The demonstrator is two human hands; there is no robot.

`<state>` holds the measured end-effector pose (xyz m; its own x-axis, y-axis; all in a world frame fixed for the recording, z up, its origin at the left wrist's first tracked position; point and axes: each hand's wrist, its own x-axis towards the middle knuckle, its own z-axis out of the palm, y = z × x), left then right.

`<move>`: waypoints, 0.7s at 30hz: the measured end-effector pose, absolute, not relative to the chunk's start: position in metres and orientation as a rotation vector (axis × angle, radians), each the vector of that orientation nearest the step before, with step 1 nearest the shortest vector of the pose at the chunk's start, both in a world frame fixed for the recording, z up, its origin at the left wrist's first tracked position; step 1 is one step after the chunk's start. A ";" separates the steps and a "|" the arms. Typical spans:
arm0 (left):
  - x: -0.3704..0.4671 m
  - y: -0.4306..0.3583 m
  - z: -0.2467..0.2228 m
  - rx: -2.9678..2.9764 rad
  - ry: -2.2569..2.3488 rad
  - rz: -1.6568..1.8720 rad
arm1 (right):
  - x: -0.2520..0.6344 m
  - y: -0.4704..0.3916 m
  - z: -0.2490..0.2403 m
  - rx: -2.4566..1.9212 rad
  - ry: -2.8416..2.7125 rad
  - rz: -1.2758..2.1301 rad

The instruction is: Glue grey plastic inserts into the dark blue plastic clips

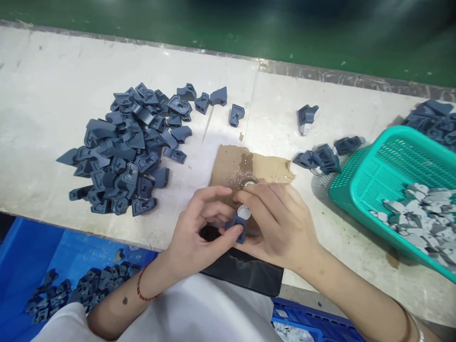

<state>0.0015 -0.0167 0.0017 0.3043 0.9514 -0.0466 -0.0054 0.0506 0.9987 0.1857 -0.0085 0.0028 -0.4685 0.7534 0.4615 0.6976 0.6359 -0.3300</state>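
basket (356,176) cut off, held piece (234,221) part-hidden

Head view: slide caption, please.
Left hand holds blue-grey part, right hand at white piece, between parts pile and green basket.

White table (53,95): dark-blue parts (119,151) heaped left, brown sheet (230,164) centre, green basket (351,183) right.

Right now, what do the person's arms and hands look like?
The left hand and right hand wear no gloves. A thin reddish band circles the left wrist, a shiny bangle the right forearm. A white sleeve shows on the left arm.
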 end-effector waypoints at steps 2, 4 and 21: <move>0.001 -0.016 0.002 1.288 0.979 0.936 | 0.186 -0.008 0.002 -1.093 -2.272 0.174; 0.001 -0.017 0.001 1.284 0.970 0.921 | 0.186 -0.008 0.001 -1.053 -2.263 0.226; -0.011 -0.016 -0.002 1.568 0.998 1.059 | 0.219 0.007 0.023 -1.455 -2.202 -0.054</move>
<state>-0.0111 -0.0158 -0.0024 0.2881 0.9432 0.1652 0.1088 -0.2036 0.9730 0.2189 0.0066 0.0226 -0.3064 0.8528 0.4228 0.8727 0.4291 -0.2331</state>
